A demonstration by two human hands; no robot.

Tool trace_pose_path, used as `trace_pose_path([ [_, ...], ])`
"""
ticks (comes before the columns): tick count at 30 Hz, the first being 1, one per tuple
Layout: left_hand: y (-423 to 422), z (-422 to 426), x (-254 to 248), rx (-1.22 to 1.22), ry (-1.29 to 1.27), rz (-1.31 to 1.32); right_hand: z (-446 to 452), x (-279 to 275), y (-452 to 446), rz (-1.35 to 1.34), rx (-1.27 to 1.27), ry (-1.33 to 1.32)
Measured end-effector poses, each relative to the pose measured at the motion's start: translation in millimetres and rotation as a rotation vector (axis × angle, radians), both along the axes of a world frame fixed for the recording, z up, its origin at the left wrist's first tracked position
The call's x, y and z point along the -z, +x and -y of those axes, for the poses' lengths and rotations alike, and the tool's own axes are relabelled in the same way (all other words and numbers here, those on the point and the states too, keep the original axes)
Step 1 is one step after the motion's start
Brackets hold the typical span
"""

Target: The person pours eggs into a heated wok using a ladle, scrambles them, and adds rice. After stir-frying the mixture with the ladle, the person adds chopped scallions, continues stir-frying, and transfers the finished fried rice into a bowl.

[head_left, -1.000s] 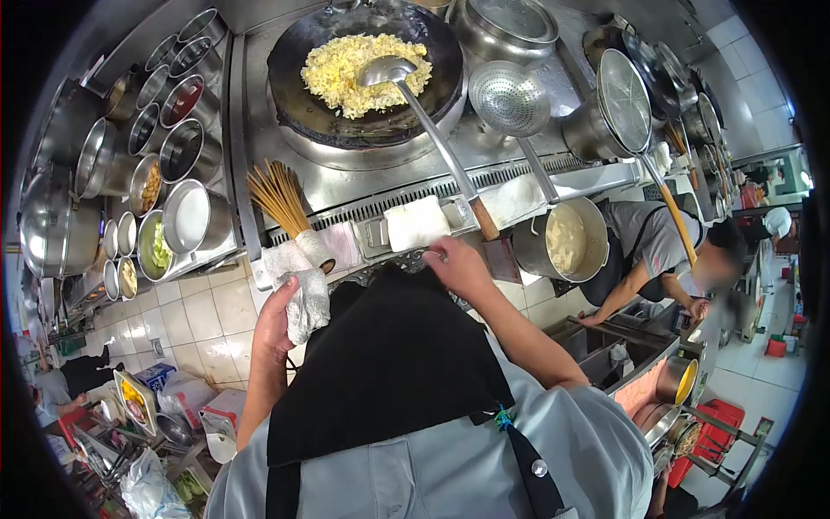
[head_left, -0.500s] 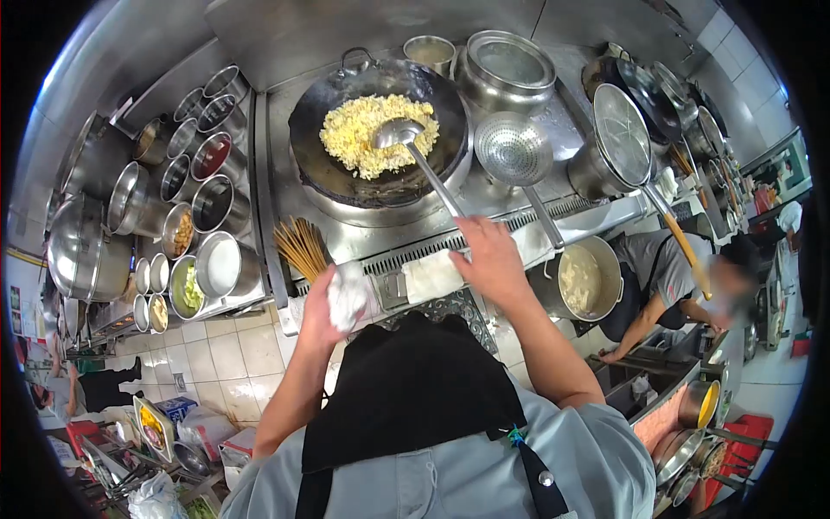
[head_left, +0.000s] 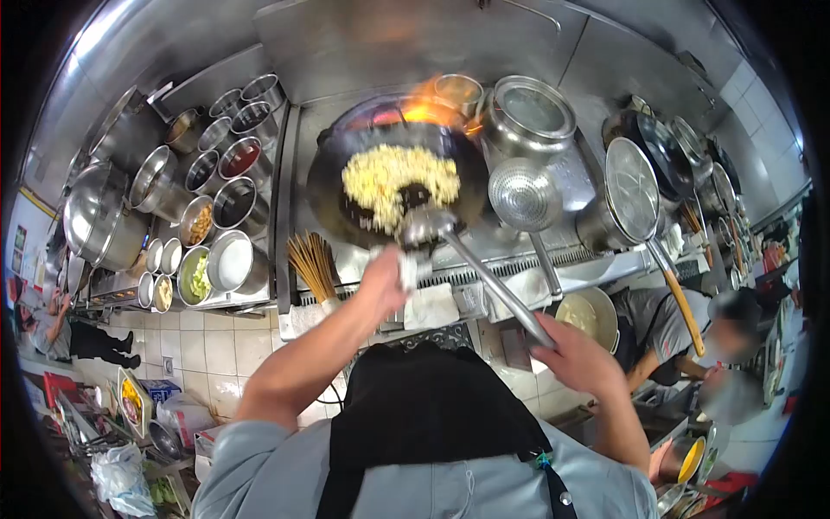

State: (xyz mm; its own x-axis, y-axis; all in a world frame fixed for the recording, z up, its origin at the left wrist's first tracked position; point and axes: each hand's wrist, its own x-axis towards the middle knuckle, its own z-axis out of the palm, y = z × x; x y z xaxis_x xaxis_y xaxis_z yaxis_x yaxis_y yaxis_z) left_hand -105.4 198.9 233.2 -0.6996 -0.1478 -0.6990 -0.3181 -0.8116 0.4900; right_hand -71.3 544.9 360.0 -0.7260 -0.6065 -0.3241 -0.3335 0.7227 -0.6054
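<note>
My left hand (head_left: 385, 281) is closed round a white cloth (head_left: 413, 266) at the near edge of the black wok (head_left: 328, 195); the wok's edge under the cloth is blurred. The wok holds yellow egg and rice (head_left: 402, 173). My right hand (head_left: 575, 350) grips the handle end of a long metal ladle (head_left: 493, 281), whose bowl rests at the near side of the food. Orange flames (head_left: 428, 108) rise behind the wok, which looks tilted up off its burner.
Metal pots of ingredients (head_left: 233, 203) stand at left. A bamboo brush (head_left: 313, 264) lies near the front edge. Right of the wok are a perforated skimmer (head_left: 525, 195), a lidded pot (head_left: 532, 112) and a strainer (head_left: 632, 190). Another person (head_left: 666, 320) is at the right.
My left hand has moved forward and right with the cloth to the wok's edge. My right hand has taken hold of the ladle. The wok has shifted, and flames have appeared behind it.
</note>
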Motion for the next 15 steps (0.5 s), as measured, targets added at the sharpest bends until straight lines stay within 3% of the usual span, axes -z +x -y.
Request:
trace_pose_path([
  [2,24,-6,-24,0.09,0.017,0.041,4,-66,-6,0.357,0.091,0.141],
  [4,12,-5,-26,0.026,-0.017,-0.014,15,-18,-30,0.403,0.094,0.015],
  [5,-10,6,-8,-0.007,-0.067,-0.05,25,13,-52,0.393,0.095,-0.058],
  [6,-31,33,78,-0.016,-0.076,-0.159,39,43,-66,0.334,0.135,-0.073],
  [7,-15,20,66,-0.044,-0.086,-0.127,55,64,-76,0.271,0.182,-0.099],
  [9,52,-31,25,-0.092,-0.103,-0.064,65,79,-73,-0.262,0.014,-0.123],
  [12,87,-35,18,-0.026,-0.033,-0.035,30,21,-62,-0.082,0.055,-0.156],
  [13,71,-45,-47,-0.095,-0.078,0.057,24,5,-57,0.025,0.065,-0.121],
  [14,46,-35,-59,-0.148,-0.074,0.163,18,-10,-53,0.127,0.077,-0.081],
  [15,14,-7,-33,-0.028,-0.066,0.05,23,-28,-57,0.229,0.109,-0.011],
])
